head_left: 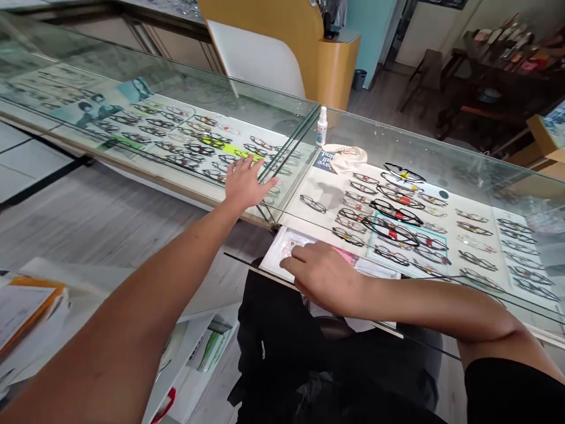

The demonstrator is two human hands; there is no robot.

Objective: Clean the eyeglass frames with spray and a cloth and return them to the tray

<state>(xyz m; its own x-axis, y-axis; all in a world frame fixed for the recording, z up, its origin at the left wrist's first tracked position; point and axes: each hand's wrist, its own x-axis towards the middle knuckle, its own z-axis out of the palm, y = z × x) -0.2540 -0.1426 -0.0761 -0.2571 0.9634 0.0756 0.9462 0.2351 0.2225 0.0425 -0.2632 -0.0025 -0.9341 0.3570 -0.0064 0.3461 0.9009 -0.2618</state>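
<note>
My left hand point(247, 182) lies with its fingers spread on the glass top of the left display case point(185, 176), close to where two cases meet. My right hand point(324, 274) is over a pulled-out white drawer point(274, 252) below the right case, its fingers bent downward and closed. Whatever they may hold is hidden from me. Small clear pieces point(290, 240) lie in the drawer beside these fingers, and something pink point(346, 255) shows behind the hand. Rows of eyeglasses point(392, 232) are laid out under and on the glass of the right case.
On the right case stand a white spray bottle point(322, 126) and a crumpled cream cloth point(348, 158). More eyeglasses point(161, 126) fill the left case. At lower left, papers and an orange envelope point(39, 294) lie near an open white compartment point(189, 377). Behind is a yellow counter point(273, 17).
</note>
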